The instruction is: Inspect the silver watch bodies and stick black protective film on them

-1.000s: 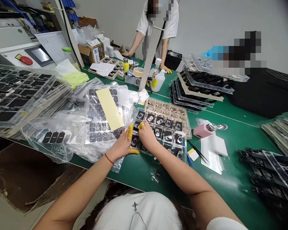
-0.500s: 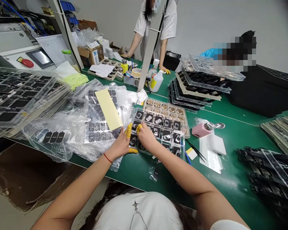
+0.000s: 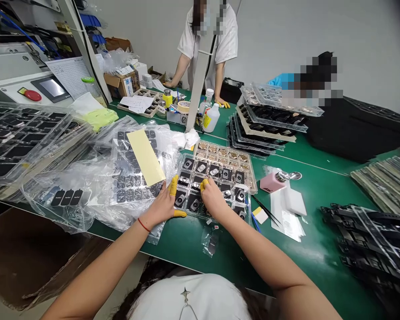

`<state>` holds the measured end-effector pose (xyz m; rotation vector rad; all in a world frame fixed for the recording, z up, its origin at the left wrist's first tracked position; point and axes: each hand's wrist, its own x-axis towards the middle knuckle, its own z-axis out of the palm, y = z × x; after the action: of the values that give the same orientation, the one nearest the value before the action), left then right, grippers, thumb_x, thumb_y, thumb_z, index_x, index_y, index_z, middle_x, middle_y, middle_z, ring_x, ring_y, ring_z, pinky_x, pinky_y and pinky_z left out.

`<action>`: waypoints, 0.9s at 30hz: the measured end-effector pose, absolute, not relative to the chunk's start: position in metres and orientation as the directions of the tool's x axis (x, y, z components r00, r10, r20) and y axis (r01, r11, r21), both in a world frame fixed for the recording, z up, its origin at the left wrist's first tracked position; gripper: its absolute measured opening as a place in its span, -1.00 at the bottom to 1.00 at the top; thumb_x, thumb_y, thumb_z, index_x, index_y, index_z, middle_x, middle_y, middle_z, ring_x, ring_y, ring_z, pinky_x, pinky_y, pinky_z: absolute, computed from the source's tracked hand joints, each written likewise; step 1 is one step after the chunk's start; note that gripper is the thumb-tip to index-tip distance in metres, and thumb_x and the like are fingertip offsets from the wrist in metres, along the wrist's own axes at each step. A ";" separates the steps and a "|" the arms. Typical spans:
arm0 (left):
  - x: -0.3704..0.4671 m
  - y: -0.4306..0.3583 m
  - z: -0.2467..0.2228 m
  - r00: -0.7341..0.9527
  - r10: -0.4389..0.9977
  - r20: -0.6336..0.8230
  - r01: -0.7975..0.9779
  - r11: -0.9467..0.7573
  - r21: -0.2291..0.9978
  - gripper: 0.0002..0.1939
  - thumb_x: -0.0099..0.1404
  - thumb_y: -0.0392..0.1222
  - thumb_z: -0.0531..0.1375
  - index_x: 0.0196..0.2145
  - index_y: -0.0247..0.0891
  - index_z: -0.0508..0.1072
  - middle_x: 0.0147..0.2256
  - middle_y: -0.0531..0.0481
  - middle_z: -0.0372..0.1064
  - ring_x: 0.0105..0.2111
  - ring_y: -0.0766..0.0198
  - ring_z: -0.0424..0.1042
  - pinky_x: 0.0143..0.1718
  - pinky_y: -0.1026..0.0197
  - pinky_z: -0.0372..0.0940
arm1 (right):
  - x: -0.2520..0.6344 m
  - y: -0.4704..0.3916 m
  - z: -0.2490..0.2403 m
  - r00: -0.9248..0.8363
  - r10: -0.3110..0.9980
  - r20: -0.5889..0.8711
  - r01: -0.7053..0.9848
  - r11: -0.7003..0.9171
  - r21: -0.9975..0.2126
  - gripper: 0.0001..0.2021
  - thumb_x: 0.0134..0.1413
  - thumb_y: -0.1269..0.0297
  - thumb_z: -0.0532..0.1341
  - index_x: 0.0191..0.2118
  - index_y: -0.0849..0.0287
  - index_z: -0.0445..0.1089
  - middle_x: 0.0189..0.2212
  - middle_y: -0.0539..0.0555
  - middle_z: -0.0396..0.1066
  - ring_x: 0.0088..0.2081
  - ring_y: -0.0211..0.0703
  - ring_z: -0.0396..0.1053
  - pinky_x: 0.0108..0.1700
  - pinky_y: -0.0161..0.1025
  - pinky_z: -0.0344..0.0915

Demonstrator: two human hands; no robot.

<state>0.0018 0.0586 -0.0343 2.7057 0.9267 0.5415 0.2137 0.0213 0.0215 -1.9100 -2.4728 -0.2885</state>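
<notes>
A clear plastic tray point(image 3: 250, 208) lies on the green bench, its compartments holding dark watch bodies point(image 3: 188, 164) with small round backs showing. My left hand point(image 3: 162, 202) rests at the tray's left edge, thumb and forefinger spread apart in yellow finger cots. Over the middle of the tray, my right hand point(image 3: 215, 199) has its fingers bent together, also with yellow cots. Whatever is between those fingertips is hidden. Behind, partly covered by this tray, sits another tray with gold-coloured round parts point(image 3: 222, 152).
To the left are plastic-wrapped sheets of black pieces point(image 3: 130, 194) under a yellow paper strip point(image 3: 146, 156). A pink pump bottle point(image 3: 270, 182), black tweezers point(image 3: 268, 210) and stacked trays point(image 3: 253, 142) stand right. A co-worker point(image 3: 208, 44) leans on the bench's far side.
My right hand has shifted right across the tray, uncovering watch bodies at its left. My left hand stays at the tray's edge. The whole view has swung slightly.
</notes>
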 end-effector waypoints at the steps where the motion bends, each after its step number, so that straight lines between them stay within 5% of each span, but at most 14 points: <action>1: 0.002 0.058 -0.033 0.731 0.626 0.272 0.541 -0.774 0.329 0.30 0.10 0.34 0.14 0.25 -0.36 -0.78 0.32 -0.55 -0.34 0.33 -0.19 -0.26 0.30 -0.27 -0.24 | 0.222 0.017 0.026 -0.246 0.961 0.128 0.963 0.228 0.142 -0.70 0.06 0.64 0.06 -0.39 0.21 0.49 -0.39 0.16 0.35 -0.22 -0.01 0.27 0.13 -0.06 0.18; 6: 0.001 0.056 -0.031 0.726 0.627 0.281 0.538 -0.774 0.334 0.26 0.14 0.30 0.14 0.24 -0.32 -0.79 0.32 -0.54 -0.33 0.33 -0.18 -0.27 0.30 -0.27 -0.22 | 0.256 0.008 0.037 -0.125 0.970 0.209 0.985 0.097 0.140 -0.65 0.09 0.66 -0.02 -0.20 0.27 0.47 -0.25 0.23 0.36 -0.16 0.03 0.27 0.08 0.01 0.20; 14: 0.000 0.057 -0.033 0.712 0.668 0.216 0.566 -0.728 0.388 0.24 0.16 0.27 0.16 0.24 -0.27 -0.79 0.34 -0.48 -0.46 0.33 -0.20 -0.40 0.30 -0.28 -0.20 | 0.241 0.000 0.012 -0.155 0.977 0.144 0.982 0.136 0.134 -0.70 0.05 0.64 0.07 -0.41 0.17 0.48 -0.44 0.12 0.34 -0.23 -0.01 0.28 0.12 -0.07 0.19; 21: -0.003 0.058 -0.042 0.704 0.671 0.231 0.570 -0.729 0.380 0.19 0.20 0.23 0.15 0.26 -0.26 -0.75 0.34 -0.45 -0.42 0.32 -0.23 -0.41 0.27 -0.31 -0.14 | 0.289 -0.019 0.037 -0.020 0.982 0.189 0.992 -0.004 0.130 -0.65 0.10 0.67 -0.02 -0.24 0.28 0.48 -0.24 0.24 0.35 -0.15 0.01 0.25 -0.01 -0.08 0.25; 27: -0.004 0.060 -0.046 0.677 0.706 0.207 0.614 -0.698 0.369 0.25 0.14 0.33 0.12 0.24 -0.27 -0.79 0.34 -0.49 -0.44 0.30 -0.34 -0.43 0.20 -0.36 -0.01 | 0.279 -0.024 0.016 -0.058 0.991 0.121 0.992 0.044 0.118 -0.70 0.10 0.63 0.05 -0.30 0.21 0.49 -0.38 0.18 0.36 -0.19 0.02 0.27 0.04 -0.05 0.22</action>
<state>-0.0044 0.0597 -0.0457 2.6230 1.0555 0.4892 0.2790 -0.0243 0.0156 -2.1514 -2.2646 -0.2665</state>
